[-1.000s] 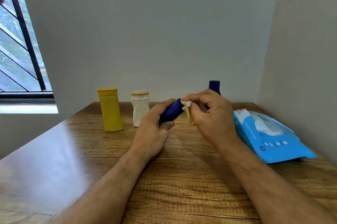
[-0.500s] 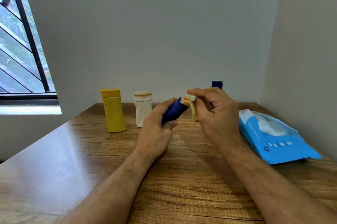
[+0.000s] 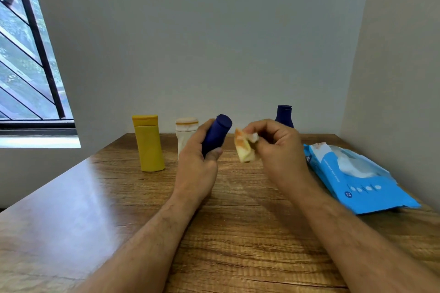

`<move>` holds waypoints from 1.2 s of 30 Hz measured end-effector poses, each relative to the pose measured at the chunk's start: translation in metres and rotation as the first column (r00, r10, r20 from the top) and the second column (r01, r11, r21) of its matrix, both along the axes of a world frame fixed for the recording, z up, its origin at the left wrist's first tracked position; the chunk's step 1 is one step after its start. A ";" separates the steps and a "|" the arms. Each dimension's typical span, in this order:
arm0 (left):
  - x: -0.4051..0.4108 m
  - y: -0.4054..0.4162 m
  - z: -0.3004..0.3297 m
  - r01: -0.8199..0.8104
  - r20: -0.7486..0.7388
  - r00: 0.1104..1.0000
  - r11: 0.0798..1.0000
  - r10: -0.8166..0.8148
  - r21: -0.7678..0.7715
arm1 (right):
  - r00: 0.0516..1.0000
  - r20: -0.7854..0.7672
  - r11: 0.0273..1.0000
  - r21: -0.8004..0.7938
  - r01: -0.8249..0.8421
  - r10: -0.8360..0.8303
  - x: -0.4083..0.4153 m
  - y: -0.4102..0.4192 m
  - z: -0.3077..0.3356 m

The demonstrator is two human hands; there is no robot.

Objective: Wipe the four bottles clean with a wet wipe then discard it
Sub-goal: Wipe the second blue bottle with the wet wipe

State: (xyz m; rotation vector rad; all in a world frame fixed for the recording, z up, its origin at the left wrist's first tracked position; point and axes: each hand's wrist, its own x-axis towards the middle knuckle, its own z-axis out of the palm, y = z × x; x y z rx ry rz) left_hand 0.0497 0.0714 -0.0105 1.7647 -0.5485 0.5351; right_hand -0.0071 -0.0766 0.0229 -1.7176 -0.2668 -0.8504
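Showing a yellow bottle (image 3: 149, 143); a cream-white bottle (image 3: 184, 135) with an orange-stained cap; two navy bottles (image 3: 216, 134) (image 3: 284, 116); an orange-smeared wipe (image 3: 244, 145); a blue-and-white pack (image 3: 352, 178); a brown wood-grain table (image 3: 238, 233).

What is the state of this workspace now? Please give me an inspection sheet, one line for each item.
Surface: brown wood-grain table, glare on its left part.
Job's things: dark blue plastic bottle held tilted above the table; crumpled white wet wipe with orange stains, apart from it; yellow plastic bottle, cream-white bottle and second dark blue bottle upright at the back.
Clutter: blue wet-wipe pack, flap open, at the right.
Grippers: left hand grips the held bottle; right hand pinches the wipe.
Cables: nothing seen.
Surroundings: grey walls; barred window at left.
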 end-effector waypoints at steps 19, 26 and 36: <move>0.004 0.001 -0.003 -0.051 0.006 0.999 0.984 0.051 0.174 | 0.979 -0.017 0.835 0.525 -0.165 0.204 0.005 -0.009 0.004; 0.004 -0.001 -0.004 -0.056 0.039 0.998 0.980 0.049 0.193 | 0.993 -0.066 0.989 0.096 0.108 -0.102 0.004 -0.009 0.001; 0.008 0.001 -0.007 -0.141 0.129 0.985 0.968 0.115 0.209 | 0.989 -0.019 0.975 -0.170 0.140 -0.145 0.000 -0.001 -0.002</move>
